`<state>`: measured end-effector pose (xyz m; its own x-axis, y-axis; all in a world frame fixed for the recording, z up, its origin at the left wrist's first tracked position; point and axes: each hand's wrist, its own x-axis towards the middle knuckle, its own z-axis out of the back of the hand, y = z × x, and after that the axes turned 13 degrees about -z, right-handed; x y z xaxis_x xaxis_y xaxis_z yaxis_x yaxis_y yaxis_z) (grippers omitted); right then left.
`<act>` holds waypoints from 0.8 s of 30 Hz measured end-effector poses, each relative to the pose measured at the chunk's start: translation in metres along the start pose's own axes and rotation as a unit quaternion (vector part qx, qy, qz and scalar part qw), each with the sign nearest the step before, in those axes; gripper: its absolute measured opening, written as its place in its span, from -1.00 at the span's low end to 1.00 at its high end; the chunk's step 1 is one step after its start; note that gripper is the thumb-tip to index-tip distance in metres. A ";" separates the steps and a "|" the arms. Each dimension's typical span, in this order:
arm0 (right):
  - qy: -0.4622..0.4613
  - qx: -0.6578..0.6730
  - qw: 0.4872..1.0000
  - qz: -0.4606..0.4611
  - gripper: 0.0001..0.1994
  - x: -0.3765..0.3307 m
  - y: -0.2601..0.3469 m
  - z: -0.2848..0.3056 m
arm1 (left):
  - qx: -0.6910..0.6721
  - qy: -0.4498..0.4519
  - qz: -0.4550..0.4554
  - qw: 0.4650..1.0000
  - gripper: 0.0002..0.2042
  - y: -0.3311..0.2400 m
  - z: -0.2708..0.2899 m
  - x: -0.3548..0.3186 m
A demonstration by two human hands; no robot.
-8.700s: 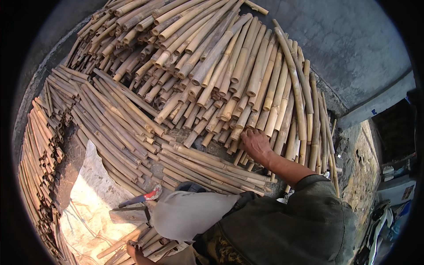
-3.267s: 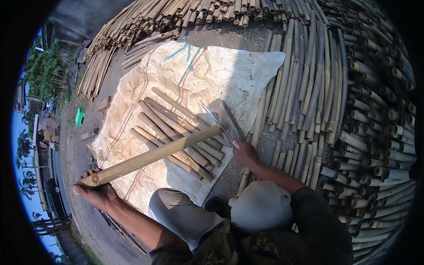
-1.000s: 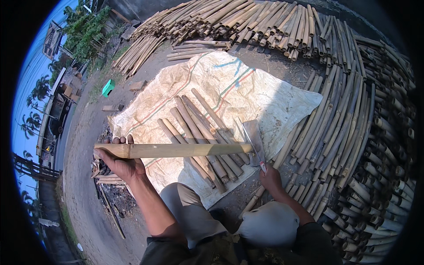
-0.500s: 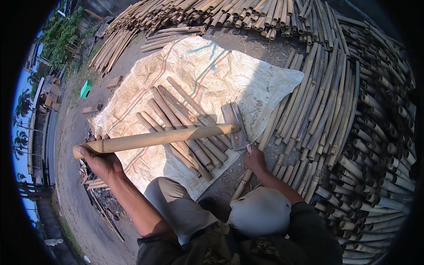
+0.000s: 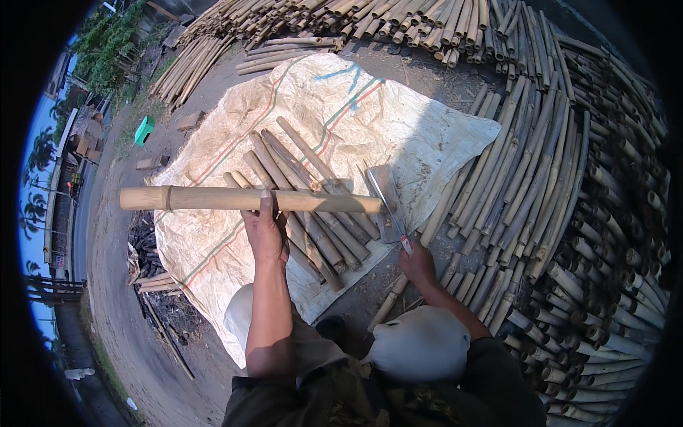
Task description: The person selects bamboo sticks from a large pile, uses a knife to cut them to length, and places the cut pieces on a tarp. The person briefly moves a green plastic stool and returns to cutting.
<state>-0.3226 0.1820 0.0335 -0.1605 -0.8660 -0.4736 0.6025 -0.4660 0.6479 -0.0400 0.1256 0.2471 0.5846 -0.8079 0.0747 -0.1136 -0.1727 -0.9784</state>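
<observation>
My left hand (image 5: 266, 235) grips a thick pale bamboo pole (image 5: 213, 198) near its middle, thumb over the top. The pole lies level across my view, its left end sticking out past the sack edge. Low on the right, my right hand (image 5: 417, 263) is closed round the handle of a broad-bladed machete (image 5: 390, 206). The blade points up and away, just by the pole's right end; whether they touch I cannot tell. Beneath the held pole, several cut bamboo lengths (image 5: 307, 174) lie side by side on a spread whitish woven sack (image 5: 420, 128).
Large stacks of bamboo (image 5: 526, 156) fill the right side, and another pile (image 5: 398, 21) lies across the back. A green plastic container (image 5: 144, 130) stands on the ground at far left. Charred scraps (image 5: 148, 260) lie left of the sack. My knee (image 5: 420, 345) is close below the machete.
My left hand has shifted from the pole's left end to near its middle. The pole's left end has risen, so it lies more level. My right hand has barely moved.
</observation>
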 end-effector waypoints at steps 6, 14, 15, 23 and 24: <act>-0.046 0.065 0.996 -0.049 -0.73 -0.004 0.001 0.007 | 0.074 -0.104 -0.056 0.990 -0.46 0.047 0.029 0.065; -0.064 -0.024 0.998 -0.003 -0.68 -0.003 -0.018 0.007 | 0.151 -0.129 0.038 0.979 -0.31 0.197 0.046 0.114; -0.076 -0.030 0.996 0.021 -0.67 -0.004 -0.020 0.006 | 0.142 -0.109 0.057 0.982 -0.28 0.211 0.047 0.122; 0.019 -0.168 0.986 -0.007 -0.58 -0.040 -0.002 0.053 | 0.573 0.001 0.080 0.816 -0.37 0.207 0.070 0.141; 0.056 -0.199 0.978 -0.032 -0.57 -0.051 0.003 0.065 | 0.522 0.063 0.090 0.846 -0.44 0.191 0.089 0.133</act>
<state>-0.3635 0.2131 0.0989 -0.1338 -0.8017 -0.5826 0.8538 -0.3917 0.3428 0.0871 0.0351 0.0532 0.5359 -0.8331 -0.1369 0.6178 0.4975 -0.6089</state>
